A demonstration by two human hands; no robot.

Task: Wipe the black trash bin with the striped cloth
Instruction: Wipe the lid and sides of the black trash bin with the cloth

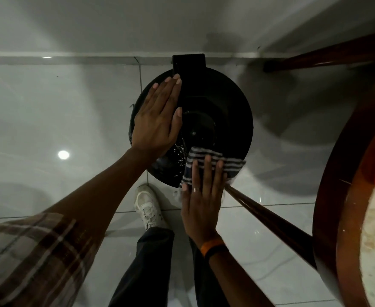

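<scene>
Water beads on the glossy black trash bin; flat right hand presses striped cloth, left hand spread.

striped cloth partly under right hand, wooden table cut by right edge

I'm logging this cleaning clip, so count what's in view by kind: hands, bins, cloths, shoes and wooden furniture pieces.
Hands: 2, left hand flat on the lid, right hand pressing the cloth
Black trash bin: 1
Striped cloth: 1
White shoe: 1
Round wooden table: 1
Total: 6
</scene>
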